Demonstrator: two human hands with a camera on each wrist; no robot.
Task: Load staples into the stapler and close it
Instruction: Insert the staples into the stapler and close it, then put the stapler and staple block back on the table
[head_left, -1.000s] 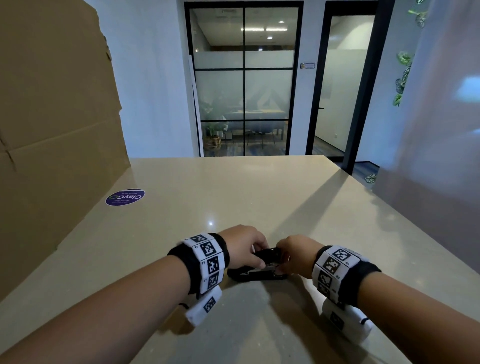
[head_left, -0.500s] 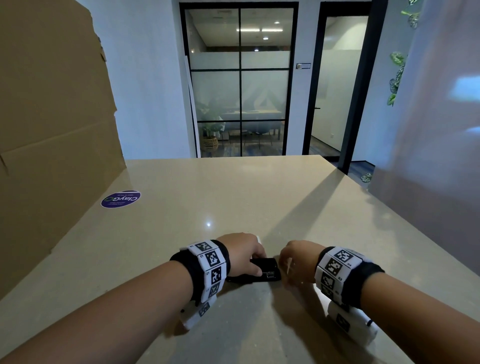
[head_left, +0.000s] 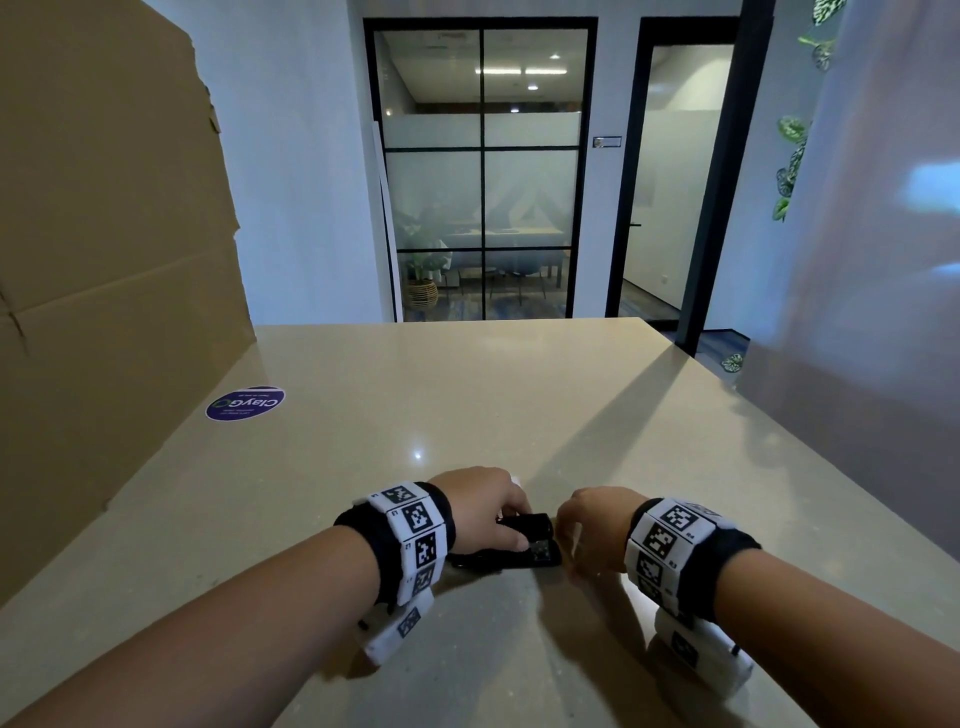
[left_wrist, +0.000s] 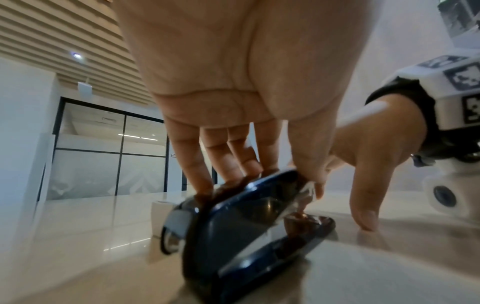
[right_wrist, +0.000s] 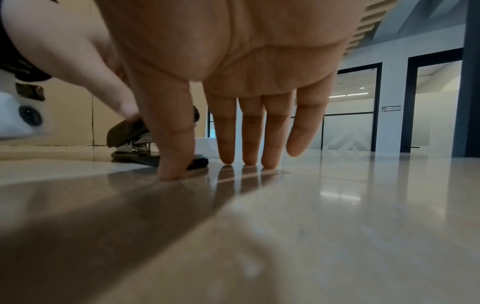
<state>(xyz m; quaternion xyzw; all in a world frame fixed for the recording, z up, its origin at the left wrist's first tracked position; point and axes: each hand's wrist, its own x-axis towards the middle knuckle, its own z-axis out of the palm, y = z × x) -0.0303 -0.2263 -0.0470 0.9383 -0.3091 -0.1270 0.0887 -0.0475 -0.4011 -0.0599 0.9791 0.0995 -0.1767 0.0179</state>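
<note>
Left hand (head_left: 480, 512) fingers and thumb curled over dark stapler (head_left: 524, 545) on beige surface (head_left: 467, 395), right hand (head_left: 597, 525) at its 3 o'clock, fingers straight, tips touching surface, holding nothing

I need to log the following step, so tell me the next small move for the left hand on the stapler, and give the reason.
Probably press the stapler's top down until it meets the base. The left hand holds it from above on the table, and the left wrist view shows a gap at the front. The right hand is off it, straight fingers touching the table.
</note>
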